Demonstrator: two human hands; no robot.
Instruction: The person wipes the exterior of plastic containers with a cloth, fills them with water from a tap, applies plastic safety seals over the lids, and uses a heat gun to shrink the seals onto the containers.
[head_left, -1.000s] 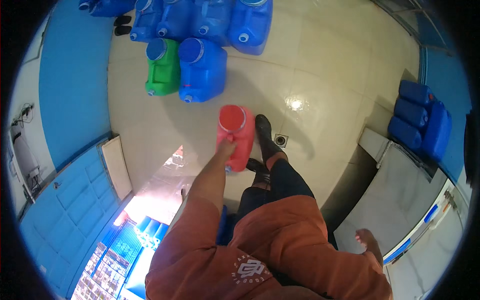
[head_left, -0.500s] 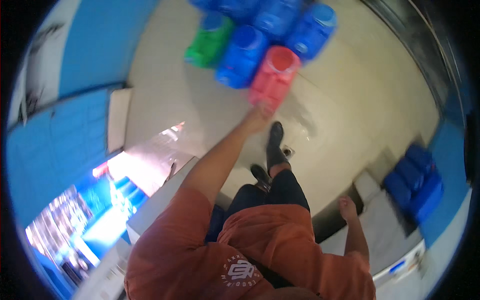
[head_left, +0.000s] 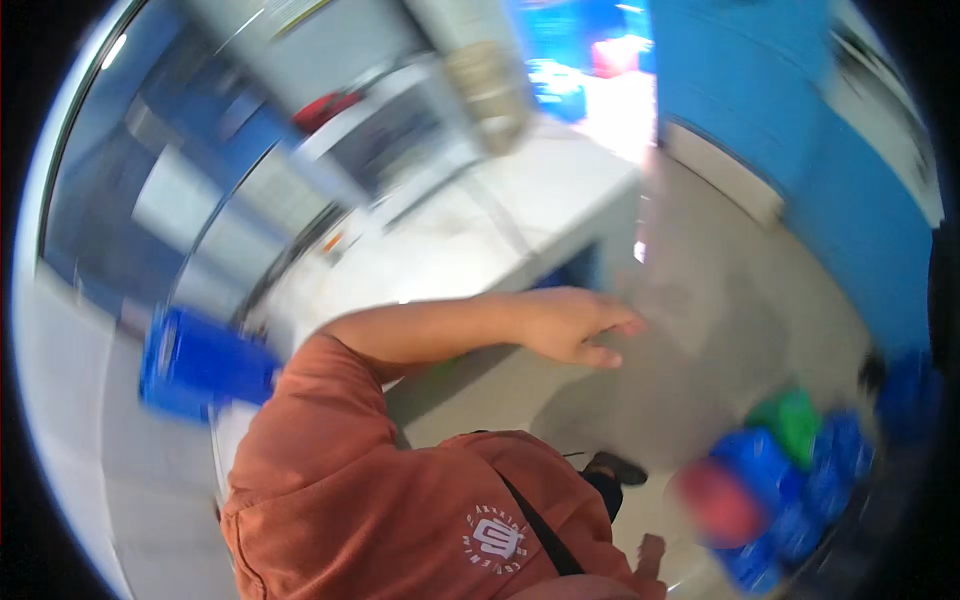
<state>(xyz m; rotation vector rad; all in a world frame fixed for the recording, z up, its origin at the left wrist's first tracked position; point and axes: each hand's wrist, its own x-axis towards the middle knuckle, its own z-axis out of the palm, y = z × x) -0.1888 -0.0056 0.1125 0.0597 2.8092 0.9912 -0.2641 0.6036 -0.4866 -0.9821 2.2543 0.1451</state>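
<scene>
Left hand (head_left: 575,325) stretched out near the middle of the view, palm down, fingers extended and loosely spread, gripping nothing and touching nothing. Beneath it only bare grey floor (head_left: 720,330).

Red canister (head_left: 715,500) standing on that floor at roughly 4 o'clock from the left hand, well apart from it, heavily blurred. Packed against it from 12 to 4 o'clock: blue canisters (head_left: 765,455), with a green canister (head_left: 795,420) at about 1 o'clock behind them. Whether the red one touches its neighbours: too smeared to tell.

Right hand (head_left: 650,555) low at the bottom edge, small and blurred, near the red canister at about its 8 o'clock, apparently apart from it. Open or closed there: cannot tell.

Dark shoe (head_left: 615,467) planted at 9 o'clock from the red canister, between the two hands.

White counter (head_left: 520,200) at 11 o'clock from the left hand, blue wall (head_left: 760,120) at 1 o'clock, blue crate (head_left: 200,360) far off at 9 o'clock, beyond the orange sleeve.
</scene>
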